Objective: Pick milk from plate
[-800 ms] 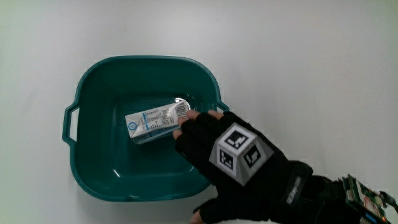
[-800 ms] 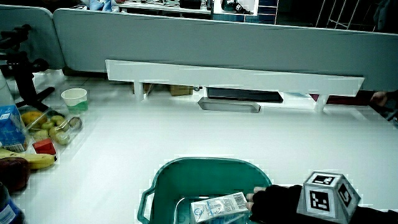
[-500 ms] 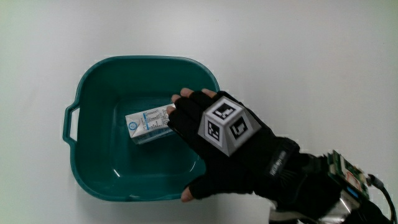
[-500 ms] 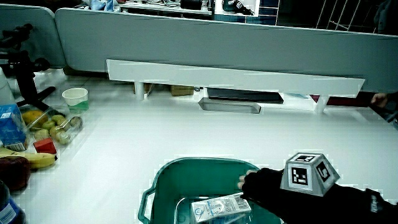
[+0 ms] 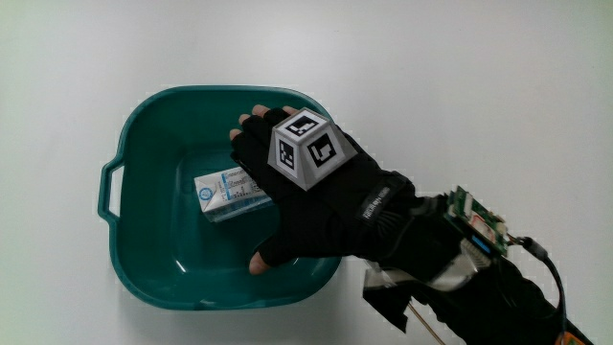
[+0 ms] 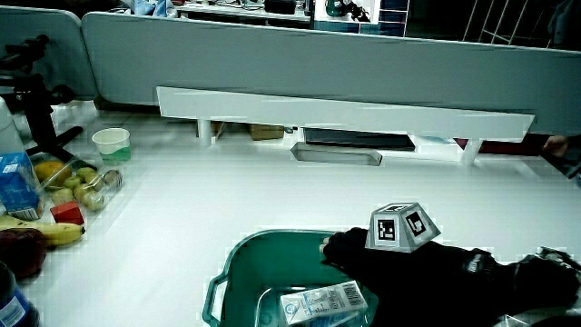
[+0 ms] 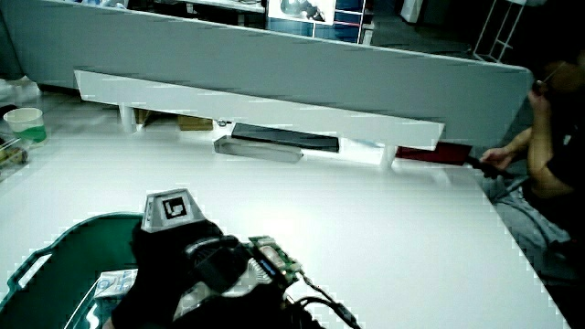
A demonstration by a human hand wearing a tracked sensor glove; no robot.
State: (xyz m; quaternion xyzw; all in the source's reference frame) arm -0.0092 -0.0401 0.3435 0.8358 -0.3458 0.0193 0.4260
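Note:
A white and blue milk carton [image 5: 222, 195] lies on its side on the floor of a teal basin [image 5: 129, 125] with small handles. The gloved hand [image 5: 292, 201] hovers flat over the basin, palm down. Its fingers are spread above one end of the carton and hold nothing. The patterned cube [image 5: 305, 149] rides on the hand's back. In both side views the carton [image 6: 322, 302] [image 7: 117, 283] rests below the hand [image 6: 363, 254] [image 7: 164, 251], with a gap showing between them. The forearm reaches in across the basin rim nearest the person.
At one edge of the table stand a white cup [image 6: 111, 141], a blue box [image 6: 16, 182], a banana [image 6: 45, 234] and several small fruits. A low grey partition [image 6: 345, 64] with a white shelf closes off the table.
The hand has slid from the basin's rim farther over the basin and now covers more of the carton's end. The carton has stayed where it lay.

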